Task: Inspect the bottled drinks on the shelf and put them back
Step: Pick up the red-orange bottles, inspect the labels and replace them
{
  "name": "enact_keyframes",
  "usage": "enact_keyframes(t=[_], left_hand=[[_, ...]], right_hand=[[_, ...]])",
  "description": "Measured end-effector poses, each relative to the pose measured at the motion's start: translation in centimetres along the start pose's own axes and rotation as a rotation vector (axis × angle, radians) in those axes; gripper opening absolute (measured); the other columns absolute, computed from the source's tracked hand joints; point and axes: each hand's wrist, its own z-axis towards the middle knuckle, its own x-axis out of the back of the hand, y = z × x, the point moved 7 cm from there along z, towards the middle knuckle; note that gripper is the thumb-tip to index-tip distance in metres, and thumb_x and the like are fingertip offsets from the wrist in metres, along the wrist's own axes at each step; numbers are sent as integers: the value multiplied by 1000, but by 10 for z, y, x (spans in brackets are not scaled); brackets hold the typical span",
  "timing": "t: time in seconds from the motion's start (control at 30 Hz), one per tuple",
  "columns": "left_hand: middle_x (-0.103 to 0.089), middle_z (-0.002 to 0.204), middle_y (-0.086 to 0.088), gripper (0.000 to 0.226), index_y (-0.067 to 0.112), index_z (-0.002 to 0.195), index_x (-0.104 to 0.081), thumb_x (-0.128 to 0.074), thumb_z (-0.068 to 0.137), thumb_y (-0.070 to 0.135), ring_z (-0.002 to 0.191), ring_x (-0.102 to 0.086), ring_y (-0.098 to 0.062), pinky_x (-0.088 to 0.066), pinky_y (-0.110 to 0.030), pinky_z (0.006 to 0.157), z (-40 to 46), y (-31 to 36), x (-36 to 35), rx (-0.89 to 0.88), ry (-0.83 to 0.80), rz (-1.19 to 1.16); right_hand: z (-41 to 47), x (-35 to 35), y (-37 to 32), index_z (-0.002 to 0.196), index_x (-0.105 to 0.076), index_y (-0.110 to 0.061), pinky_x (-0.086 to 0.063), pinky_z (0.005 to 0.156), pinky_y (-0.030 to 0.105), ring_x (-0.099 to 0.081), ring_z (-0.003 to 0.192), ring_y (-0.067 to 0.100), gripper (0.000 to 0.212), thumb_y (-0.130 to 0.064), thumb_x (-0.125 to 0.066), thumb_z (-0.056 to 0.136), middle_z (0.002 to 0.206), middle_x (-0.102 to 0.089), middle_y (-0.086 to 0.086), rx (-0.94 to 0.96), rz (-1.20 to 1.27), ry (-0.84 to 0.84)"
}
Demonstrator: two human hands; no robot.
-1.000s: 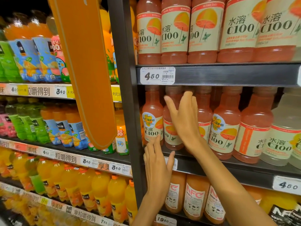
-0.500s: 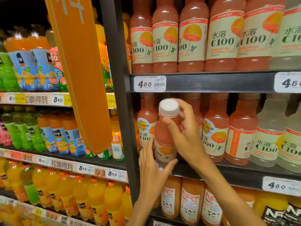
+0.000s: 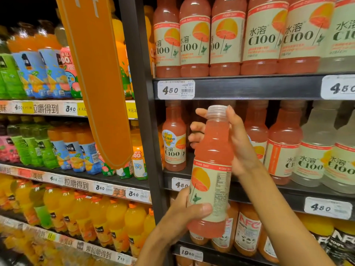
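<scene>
Bottle (image 3: 211, 169) now clear of the shelf (image 3: 249, 191) at frame centre — right hand (image 3: 236, 143) wrapping its neck, left hand (image 3: 184, 214) newly gripping its base — so inspection is under way.

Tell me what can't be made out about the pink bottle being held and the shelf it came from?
Head view only:
- Small print on the pink bottle's label: too small and blurred.
- Its back face: turned away; partly covered by the right hand and left hand.
- The empty slot on the middle shelf: hidden behind the bottle and right hand.
- Far-right pale bottles: cut off by the frame edge.
</scene>
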Motion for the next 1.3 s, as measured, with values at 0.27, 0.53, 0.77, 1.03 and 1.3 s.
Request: enact_keyframes(t=[0.27,0.53,0.77,1.03,1.3], left_hand=[[-68,121,0,70,24,126,-56,-69,70,65,113,-63,-19,-52,-27,89,3,25,9,-149,163,125],[-66,95,-18,74,3,123,-58,-60,80,64,74,-66,-27,-56,-36,65,-1,22,-28,25,-123,-515],[-66,114,-20,70,8,125,-60,-60,81,62,101,-67,-32,-54,-44,90,2,16,-19,2,-78,-449],[-74,106,2,75,37,108,-69,-62,51,85,101,-69,-16,-57,-29,79,6,6,-10,-17,244,-76],[-64,89,-16,72,1,108,-60,-40,86,67,74,-64,-25,-54,-35,69,4,9,-47,167,-224,-678]], right_hand=[[-11,14,-17,101,-55,-15,-54,57,30,-67,65,20,37,-49,-59,87,69,-66,5,194,-292,349],[-9,5,-19,104,-61,-14,-58,73,33,-71,83,22,33,-40,-62,85,85,-72,7,-13,-303,241],[-1,0,-10,92,-57,-13,-56,67,32,-66,63,18,17,-29,-63,86,67,-64,3,-11,-2,207],[-10,5,-21,108,-60,-16,-54,59,24,-73,78,16,38,-44,-68,85,77,-73,1,67,-566,409],[-11,4,-8,111,-53,-10,-57,65,32,-70,71,20,40,-43,-56,88,78,-70,6,-38,-120,227]])
